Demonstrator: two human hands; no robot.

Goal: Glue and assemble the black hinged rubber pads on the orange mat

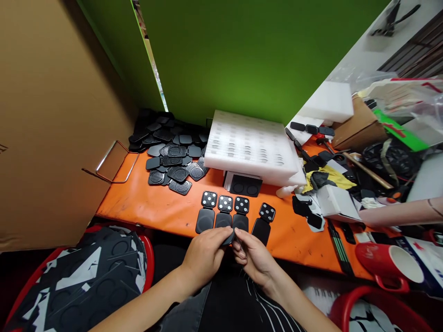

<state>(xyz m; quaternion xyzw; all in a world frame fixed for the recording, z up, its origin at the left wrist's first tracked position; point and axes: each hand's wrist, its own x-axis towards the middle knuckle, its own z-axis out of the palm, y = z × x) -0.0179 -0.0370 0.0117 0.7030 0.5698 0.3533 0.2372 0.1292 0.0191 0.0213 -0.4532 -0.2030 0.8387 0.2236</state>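
My left hand (204, 253) is closed on a small flat black piece (229, 239) at the table's front edge. The fingertips of my right hand (254, 258) pinch the right edge of that piece, and both hands hide much of it. Just beyond lie several black two-part hinged pieces (205, 220) in a row. Each has a smaller square flap with white dots (225, 203) and a larger, plain lower part. One hinged piece (261, 230) lies apart at the right of the row.
A pile of black hinged pieces (178, 159) covers the back left. White foam blocks (249, 143) rest over a stack of black sheets (245, 185). Red tubs (149, 258) of scraps stand below. On the right are a white box (337, 203), a red mug (372, 258) and clutter.
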